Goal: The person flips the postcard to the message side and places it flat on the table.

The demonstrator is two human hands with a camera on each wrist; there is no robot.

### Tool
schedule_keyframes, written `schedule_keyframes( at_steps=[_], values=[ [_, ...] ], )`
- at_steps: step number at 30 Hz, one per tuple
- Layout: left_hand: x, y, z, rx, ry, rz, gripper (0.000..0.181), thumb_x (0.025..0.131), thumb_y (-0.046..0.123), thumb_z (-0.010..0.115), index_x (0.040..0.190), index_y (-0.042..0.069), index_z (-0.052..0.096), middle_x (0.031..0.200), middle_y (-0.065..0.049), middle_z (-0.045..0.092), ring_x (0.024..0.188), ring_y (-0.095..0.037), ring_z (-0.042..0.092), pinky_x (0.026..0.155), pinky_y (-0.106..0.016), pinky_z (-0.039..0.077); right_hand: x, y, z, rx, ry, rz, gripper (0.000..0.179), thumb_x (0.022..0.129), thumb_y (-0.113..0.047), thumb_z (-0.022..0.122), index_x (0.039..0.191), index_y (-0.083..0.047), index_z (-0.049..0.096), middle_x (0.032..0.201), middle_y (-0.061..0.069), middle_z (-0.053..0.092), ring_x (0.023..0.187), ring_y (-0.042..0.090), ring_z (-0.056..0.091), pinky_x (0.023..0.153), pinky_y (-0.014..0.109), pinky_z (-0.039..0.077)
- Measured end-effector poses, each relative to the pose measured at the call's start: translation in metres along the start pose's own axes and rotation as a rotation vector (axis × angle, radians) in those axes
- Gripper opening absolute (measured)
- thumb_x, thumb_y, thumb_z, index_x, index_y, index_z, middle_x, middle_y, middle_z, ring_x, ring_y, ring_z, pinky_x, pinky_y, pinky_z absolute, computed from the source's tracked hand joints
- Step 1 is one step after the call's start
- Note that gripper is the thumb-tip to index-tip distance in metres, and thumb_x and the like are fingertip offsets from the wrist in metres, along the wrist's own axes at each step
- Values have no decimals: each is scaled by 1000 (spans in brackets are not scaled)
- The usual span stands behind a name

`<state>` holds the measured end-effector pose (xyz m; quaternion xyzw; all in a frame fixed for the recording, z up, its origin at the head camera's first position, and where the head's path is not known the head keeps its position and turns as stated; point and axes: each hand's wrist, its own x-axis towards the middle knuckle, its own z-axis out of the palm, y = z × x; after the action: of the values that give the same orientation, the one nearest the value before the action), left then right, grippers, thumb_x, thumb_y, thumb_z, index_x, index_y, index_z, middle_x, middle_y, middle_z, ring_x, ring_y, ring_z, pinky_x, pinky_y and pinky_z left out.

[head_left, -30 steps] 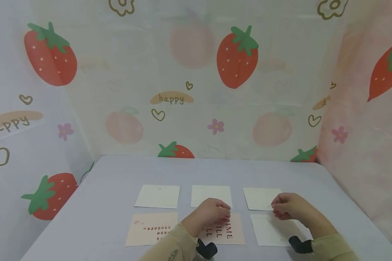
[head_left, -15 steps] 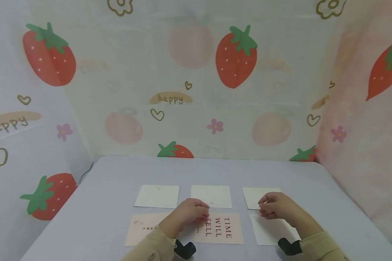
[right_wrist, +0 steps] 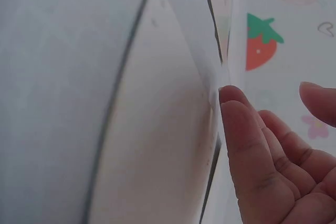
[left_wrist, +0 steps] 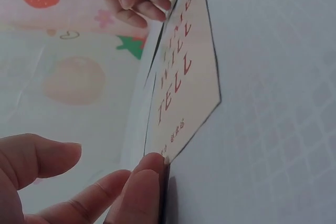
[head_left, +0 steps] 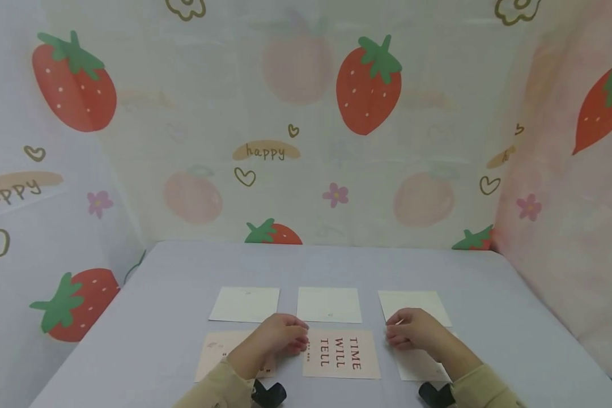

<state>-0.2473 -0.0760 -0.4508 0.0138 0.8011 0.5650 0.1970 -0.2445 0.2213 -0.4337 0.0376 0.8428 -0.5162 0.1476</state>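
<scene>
Both hands are around the lower middle of the frame, with fingers loosely bent, thumbs well apart from the fingertips in the wrist views, and nothing in either grip. The left hand (head_left: pixel 281 335) has its fingertips right at the left edge of a pale pink rectangular card with red "TIME WILL TELL" lettering (head_left: pixel 341 353); can't tell if they're actually touching it. That one lies flat at bottom centre, print running sideways.

The right hand (head_left: pixel 413 330) is over a plain off-white rectangular card (head_left: pixel 419 367) at lower right, partly covering it. Contact there? Can't tell either.

Left of the lettered one there's another pale pink card with small dark print (head_left: pixel 216 351), half blocked by the left hand and forearm. Just above is a row of three blank-looking cream cards: left (head_left: pixel 245 304), middle (head_left: pixel 329 305), right (head_left: pixel 420 299), the last overlapped a bit by the right hand.

Beige sleeves (head_left: pixel 216 388) come up from the bottom edge, each with a black gadget (head_left: pixel 269 394) near the wrist. All six cards sit on a white-covered table (head_left: pixel 336 266), and a pale backdrop with red strawberries (head_left: pixel 369 90) fills the upper frame.
</scene>
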Motion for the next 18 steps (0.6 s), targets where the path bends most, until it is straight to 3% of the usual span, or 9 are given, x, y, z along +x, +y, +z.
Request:
schedule_keyframes(
  at_steps=[9, 18],
  values=[
    [-11, -7, -12, -53, -14, -18, 26, 87, 14, 56, 107, -3, 59, 85, -10, 64, 73, -17, 65, 65, -28, 54, 2, 4, 10, 4, 13, 51, 15, 83, 0, 59, 98, 4, 60, 80, 8, 66, 72, 19, 65, 64, 32, 54],
    [-15, -11, -22, -208, -32, -57, 33, 89, 17, 53, 113, -5, 53, 90, -14, 66, 75, -20, 66, 66, -28, 54, -5, 3, 11, 44, -49, 17, 17, 85, -2, 57, 101, 7, 58, 87, 11, 67, 78, 21, 65, 68, 33, 54]
  ],
)
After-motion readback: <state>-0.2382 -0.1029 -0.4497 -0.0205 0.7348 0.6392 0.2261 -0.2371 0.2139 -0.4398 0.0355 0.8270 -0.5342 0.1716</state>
